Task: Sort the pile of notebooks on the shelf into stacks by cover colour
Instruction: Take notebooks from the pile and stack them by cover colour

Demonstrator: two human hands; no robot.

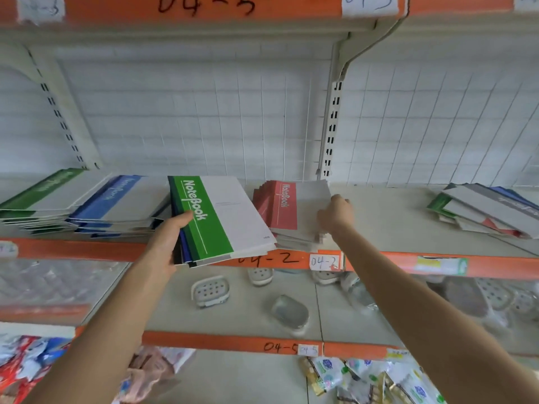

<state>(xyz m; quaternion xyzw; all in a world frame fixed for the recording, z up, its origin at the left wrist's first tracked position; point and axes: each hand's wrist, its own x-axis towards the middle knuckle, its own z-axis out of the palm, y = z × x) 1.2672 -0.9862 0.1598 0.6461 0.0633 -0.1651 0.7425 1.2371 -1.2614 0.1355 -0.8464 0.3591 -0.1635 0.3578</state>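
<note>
Left hand (pixel 167 243) grips green-topped notebooks (pixel 221 217); right hand (pixel 334 214) touches red stack (pixel 287 211)

Two bare hands, both arms bare. Left hand (pixel 166 243): bare, thumb and palm edge clear, slight blur. Behind it, a slim bare forearm, uncovered to the frame bottom. Right hand (pixel 335 214): bare, motion-blurred, knuckles barely readable. Behind it, a bare forearm, uncovered to the lower right corner.

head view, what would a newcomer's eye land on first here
The green notebook, gripped with others by the left hand, sits mid-frame at the front of the shelf. Beside it, the right hand touches the red stack; a mixed pile lies far right.
</note>
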